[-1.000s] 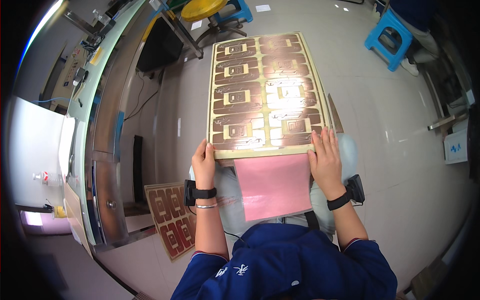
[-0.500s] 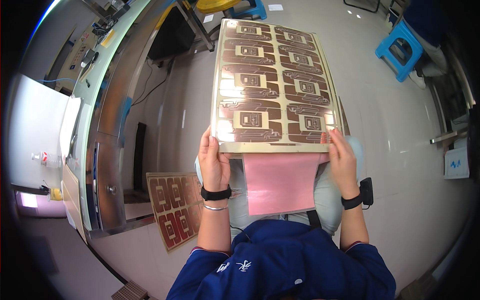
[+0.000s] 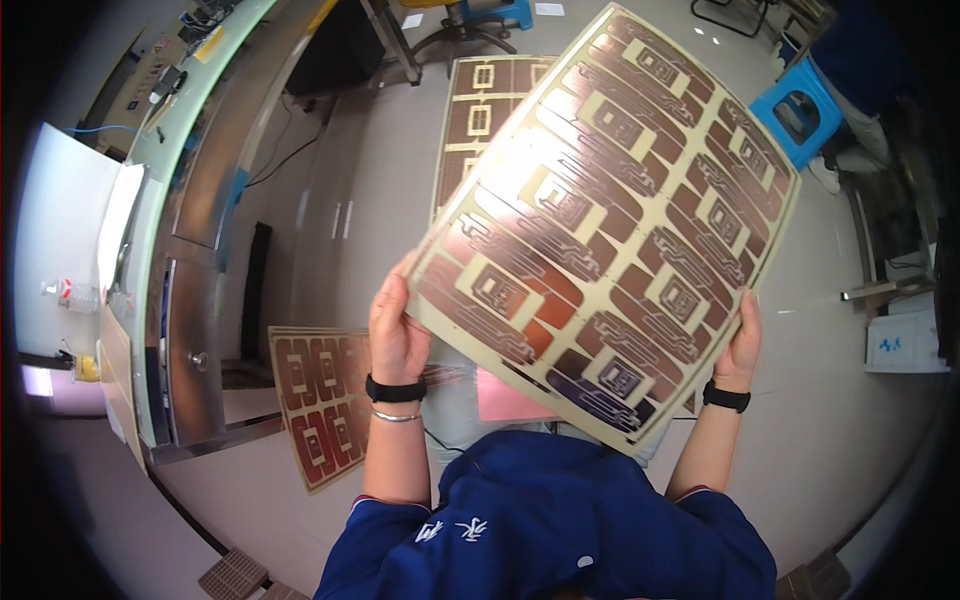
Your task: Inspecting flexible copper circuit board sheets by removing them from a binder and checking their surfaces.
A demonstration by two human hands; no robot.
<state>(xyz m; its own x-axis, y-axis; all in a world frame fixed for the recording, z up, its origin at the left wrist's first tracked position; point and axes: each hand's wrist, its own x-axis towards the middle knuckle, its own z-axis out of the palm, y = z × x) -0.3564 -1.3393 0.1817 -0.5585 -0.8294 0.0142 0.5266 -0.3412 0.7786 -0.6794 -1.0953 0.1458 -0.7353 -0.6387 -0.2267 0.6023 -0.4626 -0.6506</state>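
Observation:
A large circuit board panel point(image 3: 645, 225), cream with copper-brown repeated patterns, is raised and tilted in front of me. My left hand point(image 3: 400, 325) holds its near left corner, with the thumb on the edge. My right hand point(image 3: 740, 345) grips the right edge, its fingers partly hidden behind the board. Beyond the raised panel, partly covered by it, lies another patterned board point(image 3: 482, 110). A pink sheet point(image 3: 505, 395) rests on my lap under the raised panel, mostly out of sight.
Reddish patterned boards point(image 3: 320, 410) lean by the metal cabinet point(image 3: 200, 330) on the left. A glass-topped workbench point(image 3: 150, 190) runs along that side. At the far right stand a blue stool point(image 3: 795, 110) and a person in dark clothing point(image 3: 855, 60). A white bin point(image 3: 905, 345) sits at right.
The held panel has been lifted, turned clockwise and shifted right, uncovering the board beneath. My right hand has moved right along its edge. More of the pink sheet is covered.

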